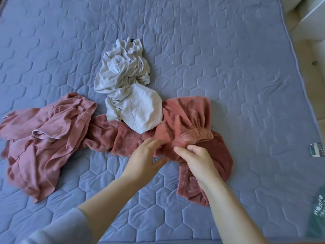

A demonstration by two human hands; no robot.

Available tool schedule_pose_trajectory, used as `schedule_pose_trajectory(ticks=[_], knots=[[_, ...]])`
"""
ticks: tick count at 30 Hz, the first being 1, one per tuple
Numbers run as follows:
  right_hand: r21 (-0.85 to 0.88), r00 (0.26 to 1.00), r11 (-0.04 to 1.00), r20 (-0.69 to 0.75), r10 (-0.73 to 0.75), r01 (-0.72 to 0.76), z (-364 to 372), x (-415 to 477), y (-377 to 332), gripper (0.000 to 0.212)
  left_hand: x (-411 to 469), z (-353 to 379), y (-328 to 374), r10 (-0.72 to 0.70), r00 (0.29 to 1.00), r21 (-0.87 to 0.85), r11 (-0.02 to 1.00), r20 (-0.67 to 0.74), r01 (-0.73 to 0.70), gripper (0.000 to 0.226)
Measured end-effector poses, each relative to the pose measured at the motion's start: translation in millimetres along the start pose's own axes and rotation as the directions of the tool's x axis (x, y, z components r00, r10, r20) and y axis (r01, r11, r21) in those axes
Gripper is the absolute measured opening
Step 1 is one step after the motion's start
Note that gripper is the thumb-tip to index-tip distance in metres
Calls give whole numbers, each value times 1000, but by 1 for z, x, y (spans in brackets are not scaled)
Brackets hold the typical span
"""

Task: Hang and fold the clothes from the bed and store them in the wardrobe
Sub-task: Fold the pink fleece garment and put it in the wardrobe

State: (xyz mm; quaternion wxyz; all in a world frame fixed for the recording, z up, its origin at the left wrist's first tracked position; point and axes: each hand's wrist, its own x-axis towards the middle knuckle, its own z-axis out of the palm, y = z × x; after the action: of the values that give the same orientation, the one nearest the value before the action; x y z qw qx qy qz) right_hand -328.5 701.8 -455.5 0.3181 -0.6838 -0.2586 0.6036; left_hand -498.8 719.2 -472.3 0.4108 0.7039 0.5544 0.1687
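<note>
Three crumpled garments lie on the bed (228, 59), which has a blue quilted cover. Dusty-red velvet trousers (184, 120) with an elastic waistband stretch across the middle. My left hand (146, 155) and my right hand (195, 155) both grip the trousers' fabric just below the waistband, close together. A crumpled pale grey garment (126, 81) lies behind them, its lower end resting on the trousers. A thin pink garment (40, 138) with pale trim is bunched at the left, touching the trousers' leg.
The bed's right edge (295, 67) runs down beside a light floor. A small white device (317, 149) lies near that edge. A green printed bag (318, 212) shows at the lower right. White furniture (313, 11) stands at the top right.
</note>
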Motion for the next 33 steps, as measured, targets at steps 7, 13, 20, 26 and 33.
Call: schedule_pose_trajectory(ticks=[7,13,20,26,33], knots=[[16,997,998,41,-65,64,4,-9,-9,23,-4,-10,3,44,999,108,993,17,-46,6],[-339,927,881,-61,-371,330,-17,-14,6,40,-16,-35,17,25,997,-17,1000,-69,-27,31],[-660,889,621,168,-427,423,23,-12,7,62,-30,-87,51,27,985,-41,999,-169,-34,30],[-504,879,779,-77,-470,373,67,-27,-7,19,-43,-138,83,73,972,-54,995,-225,-88,22],[-503,826,756,-136,-547,418,58,-53,-49,14,-57,-179,112,74,923,-32,995,-378,-93,29]])
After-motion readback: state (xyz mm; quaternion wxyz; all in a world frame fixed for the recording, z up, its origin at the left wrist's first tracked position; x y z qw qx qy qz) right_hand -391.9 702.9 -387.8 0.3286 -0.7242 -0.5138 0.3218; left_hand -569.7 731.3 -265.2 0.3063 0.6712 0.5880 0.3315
